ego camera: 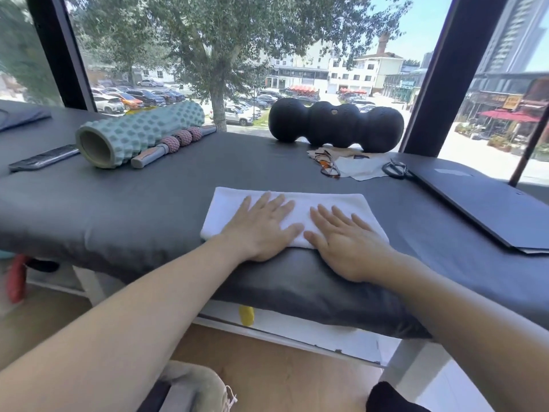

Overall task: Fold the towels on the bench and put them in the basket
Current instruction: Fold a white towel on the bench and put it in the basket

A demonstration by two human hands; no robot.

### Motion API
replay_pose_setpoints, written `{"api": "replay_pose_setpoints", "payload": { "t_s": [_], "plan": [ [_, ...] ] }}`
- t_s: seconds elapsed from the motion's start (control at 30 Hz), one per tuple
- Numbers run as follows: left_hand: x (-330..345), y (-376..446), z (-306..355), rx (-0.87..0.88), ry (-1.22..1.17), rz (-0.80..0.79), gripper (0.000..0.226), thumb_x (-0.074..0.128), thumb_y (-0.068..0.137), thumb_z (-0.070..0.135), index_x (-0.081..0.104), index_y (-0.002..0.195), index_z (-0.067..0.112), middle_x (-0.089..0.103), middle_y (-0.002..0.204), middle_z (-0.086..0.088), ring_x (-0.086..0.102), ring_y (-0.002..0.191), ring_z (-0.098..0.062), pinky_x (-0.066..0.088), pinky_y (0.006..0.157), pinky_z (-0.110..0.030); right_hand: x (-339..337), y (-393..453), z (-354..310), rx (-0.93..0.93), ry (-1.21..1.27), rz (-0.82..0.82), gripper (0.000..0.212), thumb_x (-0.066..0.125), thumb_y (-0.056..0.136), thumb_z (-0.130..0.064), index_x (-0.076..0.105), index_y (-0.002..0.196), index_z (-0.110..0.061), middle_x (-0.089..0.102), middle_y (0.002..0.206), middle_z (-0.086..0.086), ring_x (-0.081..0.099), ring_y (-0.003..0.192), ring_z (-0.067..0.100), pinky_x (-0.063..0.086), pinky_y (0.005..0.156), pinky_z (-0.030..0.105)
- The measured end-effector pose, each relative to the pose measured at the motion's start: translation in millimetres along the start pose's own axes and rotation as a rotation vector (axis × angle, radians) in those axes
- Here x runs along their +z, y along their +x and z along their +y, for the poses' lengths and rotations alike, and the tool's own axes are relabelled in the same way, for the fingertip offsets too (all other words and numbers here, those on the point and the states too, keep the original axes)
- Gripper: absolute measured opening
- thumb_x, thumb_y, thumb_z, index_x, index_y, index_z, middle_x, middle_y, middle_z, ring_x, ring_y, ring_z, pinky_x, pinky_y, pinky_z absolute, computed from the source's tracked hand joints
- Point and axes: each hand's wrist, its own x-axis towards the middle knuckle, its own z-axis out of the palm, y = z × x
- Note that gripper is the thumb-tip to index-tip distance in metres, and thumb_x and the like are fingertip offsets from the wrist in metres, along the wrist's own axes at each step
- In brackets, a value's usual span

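A white towel, folded into a flat rectangle, lies on the dark padded bench near its front edge. My left hand rests flat on the towel's left half with fingers spread. My right hand lies flat on the right half, palm down, its heel over the bench edge. Neither hand grips anything. No basket is in view.
At the back left lie a teal foam roller, a massage stick and a phone. A black peanut roller, glasses, cloths, scissors and a dark laptop sit at the back right. Windows stand behind.
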Motion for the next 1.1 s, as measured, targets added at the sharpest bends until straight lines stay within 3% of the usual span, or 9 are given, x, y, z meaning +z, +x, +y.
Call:
{"api": "replay_pose_setpoints", "payload": {
  "t_s": [0.1, 0.23, 0.33, 0.4, 0.5, 0.7, 0.83, 0.93, 1.1],
  "plan": [
    [-5, 0, 0, 0.020, 0.008, -0.049, 0.085, 0.020, 0.089, 0.081, 0.000, 0.160, 0.039, -0.007, 0.168, 0.013, -0.015, 0.153, -0.010, -0.010, 0.122, -0.052, -17, 25, 28, 0.111, 0.059, -0.104, 0.061, 0.016, 0.106, -0.051, 0.004, 0.160, -0.025, -0.006, 0.168, -0.006, -0.006, 0.154, 0.014, 0.002, 0.125, 0.044],
    [-10, -2, 5, 0.059, 0.058, -0.073, 0.073, 0.024, 0.095, 0.073, 0.000, 0.158, 0.045, -0.007, 0.168, 0.014, -0.016, 0.153, -0.010, -0.012, 0.121, -0.056, -20, 52, 54, 0.151, 0.151, -0.132, 0.066, 0.025, 0.105, -0.053, 0.004, 0.161, -0.024, -0.003, 0.168, -0.004, -0.004, 0.155, 0.019, 0.001, 0.125, 0.045],
    [-17, -6, 26, 0.242, 0.143, -0.002, 0.056, 0.032, 0.106, 0.040, 0.010, 0.158, 0.043, 0.003, 0.168, 0.014, -0.008, 0.155, -0.011, -0.010, 0.123, -0.050, -17, 57, 65, 0.189, 0.181, -0.065, 0.073, 0.029, 0.101, -0.062, 0.016, 0.160, -0.021, 0.009, 0.167, -0.002, 0.008, 0.154, 0.019, 0.008, 0.124, 0.042],
    [-17, -11, 52, 0.408, 0.097, 0.003, 0.068, 0.039, 0.098, 0.007, 0.020, 0.159, 0.033, 0.013, 0.168, 0.012, 0.001, 0.155, -0.011, -0.005, 0.125, -0.038, -19, 62, 71, 0.253, 0.175, -0.018, 0.070, 0.031, 0.097, -0.066, 0.035, 0.152, -0.021, 0.030, 0.162, 0.003, 0.026, 0.148, 0.027, 0.021, 0.120, 0.046],
    [-8, -20, 87, 0.460, 0.015, 0.006, 0.076, 0.039, 0.089, -0.005, 0.025, 0.158, 0.022, 0.020, 0.167, 0.005, 0.011, 0.154, -0.014, 0.001, 0.124, -0.028, -18, 68, 77, 0.310, 0.164, 0.025, 0.075, 0.027, 0.085, -0.077, 0.051, 0.136, -0.027, 0.050, 0.145, 0.008, 0.039, 0.133, 0.036, 0.033, 0.109, 0.052],
    [-6, -18, 79, 0.363, -0.167, -0.062, 0.062, 0.031, 0.094, 0.022, 0.033, 0.155, 0.035, 0.027, 0.165, 0.004, 0.018, 0.153, -0.014, 0.011, 0.125, -0.035, -25, 58, 68, 0.439, 0.095, 0.257, 0.085, 0.050, 0.081, -0.079, 0.051, 0.136, -0.014, 0.052, 0.139, 0.010, 0.044, 0.130, 0.031, 0.040, 0.099, 0.043],
    [-19, -12, 44, 0.076, -0.351, 0.122, 0.042, 0.041, 0.103, 0.039, 0.051, 0.144, 0.037, 0.048, 0.152, 0.012, 0.041, 0.141, -0.016, 0.029, 0.118, -0.038, -37, 56, 66, 0.555, 0.064, 0.040, 0.093, 0.036, 0.071, -0.093, 0.062, 0.116, -0.017, 0.061, 0.103, 0.004, 0.060, 0.100, 0.030, 0.047, 0.085, 0.038],
    [-15, -4, -1, -0.064, -0.116, 0.035, 0.061, 0.033, 0.099, 0.064, 0.031, 0.155, 0.038, 0.023, 0.165, 0.011, 0.016, 0.153, -0.015, 0.010, 0.124, -0.040, -40, 58, 63, 0.535, 0.134, -0.061, 0.090, 0.044, 0.073, -0.089, 0.059, 0.116, -0.012, 0.055, 0.102, 0.006, 0.058, 0.101, 0.032, 0.047, 0.091, 0.038],
    [-20, 4, -15, -0.083, -0.090, -0.091, 0.099, 0.035, 0.075, 0.093, 0.013, 0.158, 0.044, 0.004, 0.168, 0.017, -0.006, 0.155, -0.012, -0.008, 0.123, -0.052, -44, 45, 62, 0.532, 0.506, -0.034, 0.078, 0.074, 0.075, -0.065, 0.055, 0.126, -0.008, 0.055, 0.095, 0.002, 0.053, 0.083, 0.023, 0.036, 0.062, 0.031]
  ]
}}
